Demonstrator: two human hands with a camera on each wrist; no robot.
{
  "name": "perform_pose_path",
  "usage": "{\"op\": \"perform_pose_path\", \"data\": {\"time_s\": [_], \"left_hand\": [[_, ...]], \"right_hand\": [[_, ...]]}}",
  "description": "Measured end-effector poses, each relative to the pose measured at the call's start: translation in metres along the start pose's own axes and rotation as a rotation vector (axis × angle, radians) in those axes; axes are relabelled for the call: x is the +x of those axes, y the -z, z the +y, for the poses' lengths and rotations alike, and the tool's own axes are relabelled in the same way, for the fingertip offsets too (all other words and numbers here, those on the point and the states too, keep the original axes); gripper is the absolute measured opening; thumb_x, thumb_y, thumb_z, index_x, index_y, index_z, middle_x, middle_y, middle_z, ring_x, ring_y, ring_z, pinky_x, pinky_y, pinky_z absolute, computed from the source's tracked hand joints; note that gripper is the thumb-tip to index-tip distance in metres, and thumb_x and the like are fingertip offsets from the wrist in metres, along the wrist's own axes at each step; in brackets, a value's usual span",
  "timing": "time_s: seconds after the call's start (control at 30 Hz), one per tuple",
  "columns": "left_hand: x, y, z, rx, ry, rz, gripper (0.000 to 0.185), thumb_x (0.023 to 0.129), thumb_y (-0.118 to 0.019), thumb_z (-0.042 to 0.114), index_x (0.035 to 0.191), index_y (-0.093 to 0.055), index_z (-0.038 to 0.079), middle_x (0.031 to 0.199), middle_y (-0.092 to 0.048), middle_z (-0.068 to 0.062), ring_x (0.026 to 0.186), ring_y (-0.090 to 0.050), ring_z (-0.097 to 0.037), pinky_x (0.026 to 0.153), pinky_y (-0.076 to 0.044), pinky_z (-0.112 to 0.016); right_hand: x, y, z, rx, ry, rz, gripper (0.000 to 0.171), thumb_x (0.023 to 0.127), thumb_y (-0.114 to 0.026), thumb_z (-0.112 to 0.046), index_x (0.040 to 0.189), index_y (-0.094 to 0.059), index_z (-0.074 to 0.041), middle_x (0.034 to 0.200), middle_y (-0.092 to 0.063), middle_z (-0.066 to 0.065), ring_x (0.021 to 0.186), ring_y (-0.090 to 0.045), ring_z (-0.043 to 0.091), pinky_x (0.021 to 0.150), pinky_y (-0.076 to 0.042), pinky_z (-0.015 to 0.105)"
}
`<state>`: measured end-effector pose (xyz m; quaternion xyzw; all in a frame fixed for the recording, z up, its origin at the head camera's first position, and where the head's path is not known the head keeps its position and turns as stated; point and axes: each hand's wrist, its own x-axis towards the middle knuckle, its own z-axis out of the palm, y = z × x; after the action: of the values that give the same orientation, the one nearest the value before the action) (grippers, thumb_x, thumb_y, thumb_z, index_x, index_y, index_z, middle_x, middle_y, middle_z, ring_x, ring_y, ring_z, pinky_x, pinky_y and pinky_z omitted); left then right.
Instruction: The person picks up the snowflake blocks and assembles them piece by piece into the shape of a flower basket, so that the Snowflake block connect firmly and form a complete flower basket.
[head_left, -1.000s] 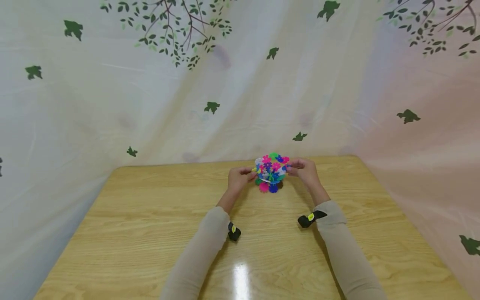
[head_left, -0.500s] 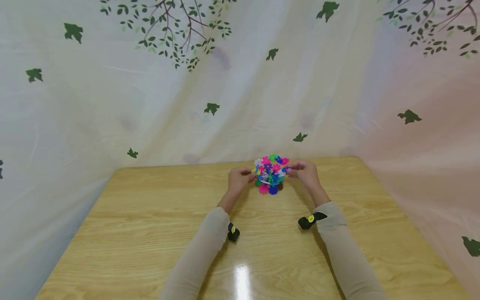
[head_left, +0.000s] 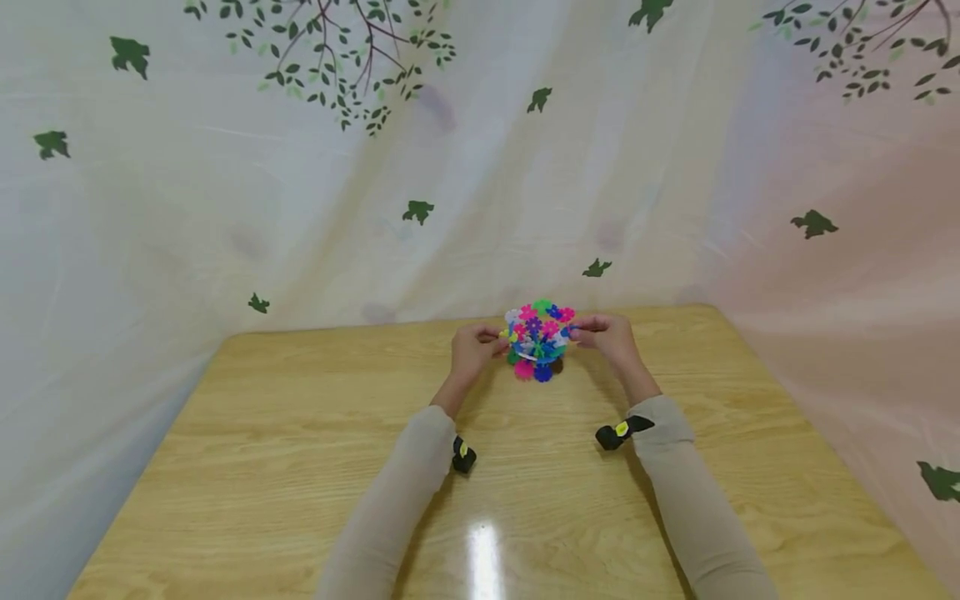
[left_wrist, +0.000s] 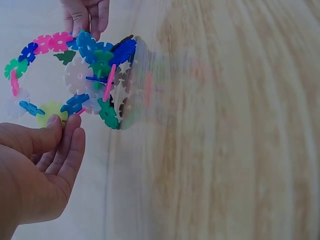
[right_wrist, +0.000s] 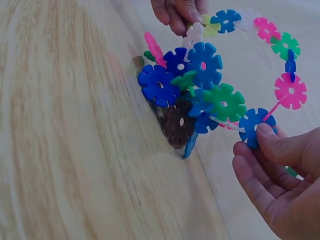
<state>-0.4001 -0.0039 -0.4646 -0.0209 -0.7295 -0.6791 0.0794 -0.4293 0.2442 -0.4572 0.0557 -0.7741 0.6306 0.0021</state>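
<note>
Toy: snowflake-disc model [head_left: 537,337], standing on table [head_left: 300,433] at 12 o'clock, far edge.
Left hand [head_left: 472,350]: pinching ring's yellow disc [left_wrist: 50,112].
Right hand [head_left: 611,337]: pinching blue disc [right_wrist: 252,125].
Progress: base and ring assembled, seemingly near finished; loose pieces: none visible.

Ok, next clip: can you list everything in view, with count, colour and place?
Toy built of interlocking plastic snowflake discs: one, multicoloured (pink, blue, green, white, yellow, brown), standing on the far middle of the table.
Wooden table: one, light oak grain, fills the foreground.
Fabric backdrop printed with leaves and branches: one, whitish with green print, behind the table.
Wrist-worn cameras: two, black, one at each cuff.
Sleeves: two, beige.
Left hand: pinches the toy's left side.
Right hand: pinches its right side.
</note>
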Motion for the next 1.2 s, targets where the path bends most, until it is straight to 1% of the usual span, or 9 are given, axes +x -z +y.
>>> {"op": "perform_pose_path", "data": {"time_s": [0.2, 0.33, 0.6, 0.7, 0.83, 0.93, 1.03, 1.1, 1.2], "left_hand": [[0.0, 0.002, -0.003, 0.026, 0.01, 0.004, 0.009, 0.09, -0.069, -0.011, 0.098, -0.069, -0.015, 0.099, -0.072, -0.034, 0.092, -0.075, -0.043, 0.085, -0.061, -0.049], [0.0, 0.004, -0.006, 0.026, 0.031, -0.003, 0.011, 0.09, -0.069, -0.009, 0.101, -0.07, -0.014, 0.099, -0.072, -0.032, 0.093, -0.075, -0.042, 0.085, -0.062, -0.047], [-0.004, 0.003, -0.007, 0.045, 0.037, -0.025, 0.022, 0.09, -0.071, -0.007, 0.112, -0.07, -0.012, 0.105, -0.072, -0.031, 0.096, -0.075, -0.039, 0.086, -0.062, -0.046], [-0.007, 0.001, -0.006, 0.072, 0.038, -0.027, 0.025, 0.09, -0.073, -0.005, 0.114, -0.07, -0.01, 0.106, -0.071, -0.029, 0.096, -0.074, -0.037, 0.085, -0.062, -0.044], [-0.009, 0.0, -0.004, 0.091, 0.038, -0.034, 0.028, 0.091, -0.074, -0.001, 0.117, -0.07, -0.008, 0.11, -0.071, -0.027, 0.1, -0.073, -0.036, 0.084, -0.063, -0.04], [-0.009, 0.0, -0.004, 0.063, 0.042, -0.049, 0.028, 0.091, -0.072, -0.002, 0.119, -0.069, -0.008, 0.111, -0.072, -0.029, 0.102, -0.073, -0.038, 0.084, -0.063, -0.04], [-0.009, 0.002, -0.004, 0.04, 0.044, -0.062, 0.027, 0.093, -0.07, -0.002, 0.119, -0.069, -0.009, 0.11, -0.072, -0.03, 0.1, -0.073, -0.041, 0.085, -0.062, -0.043], [-0.008, 0.005, -0.003, 0.061, 0.038, -0.064, 0.026, 0.095, -0.07, 0.001, 0.119, -0.069, -0.008, 0.111, -0.073, -0.028, 0.098, -0.074, -0.041, 0.084, -0.062, -0.045], [-0.008, 0.012, 0.001, 0.102, 0.017, -0.068, 0.027, 0.097, -0.069, 0.006, 0.12, -0.069, -0.007, 0.111, -0.073, -0.027, 0.097, -0.073, -0.043, 0.084, -0.062, -0.047]], "right_hand": [[-0.003, -0.004, 0.0, -0.02, -0.021, 0.014, 0.029, 0.096, -0.068, -0.001, 0.119, -0.064, 0.016, 0.083, -0.068, -0.01, 0.076, -0.068, 0.003, 0.096, -0.057, 0.048], [-0.002, -0.005, 0.0, -0.02, -0.014, -0.008, 0.03, 0.096, -0.068, -0.003, 0.12, -0.064, 0.015, 0.085, -0.069, -0.008, 0.078, -0.069, 0.003, 0.094, -0.058, 0.045], [-0.003, 0.0, 0.001, -0.038, 0.004, -0.049, 0.033, 0.096, -0.069, -0.004, 0.123, -0.063, 0.015, 0.09, -0.071, -0.006, 0.081, -0.069, 0.003, 0.093, -0.059, 0.043], [-0.005, 0.003, 0.0, -0.054, -0.002, -0.058, 0.034, 0.096, -0.069, -0.006, 0.124, -0.063, 0.014, 0.096, -0.071, 0.0, 0.082, -0.069, 0.002, 0.094, -0.059, 0.044], [-0.005, 0.006, 0.0, -0.069, 0.0, -0.079, 0.036, 0.096, -0.069, -0.007, 0.127, -0.062, 0.012, 0.109, -0.071, 0.013, 0.085, -0.069, 0.004, 0.096, -0.058, 0.047], [-0.006, 0.009, 0.0, -0.09, 0.001, -0.094, 0.038, 0.097, -0.069, -0.008, 0.129, -0.062, 0.01, 0.117, -0.069, 0.02, 0.092, -0.071, 0.012, 0.098, -0.057, 0.048], [-0.008, 0.013, -0.002, -0.116, -0.011, -0.097, 0.039, 0.097, -0.069, -0.009, 0.131, -0.062, 0.007, 0.121, -0.066, 0.023, 0.1, -0.071, 0.02, 0.1, -0.055, 0.051], [-0.008, 0.015, -0.004, -0.128, -0.008, -0.101, 0.04, 0.097, -0.069, -0.01, 0.133, -0.061, 0.005, 0.124, -0.065, 0.024, 0.1, -0.07, 0.018, 0.101, -0.054, 0.051], [-0.008, 0.02, -0.01, -0.153, 0.021, -0.124, 0.043, 0.098, -0.068, -0.011, 0.137, -0.058, 0.004, 0.131, -0.062, 0.029, 0.097, -0.067, 0.008, 0.1, -0.057, 0.041]]}}
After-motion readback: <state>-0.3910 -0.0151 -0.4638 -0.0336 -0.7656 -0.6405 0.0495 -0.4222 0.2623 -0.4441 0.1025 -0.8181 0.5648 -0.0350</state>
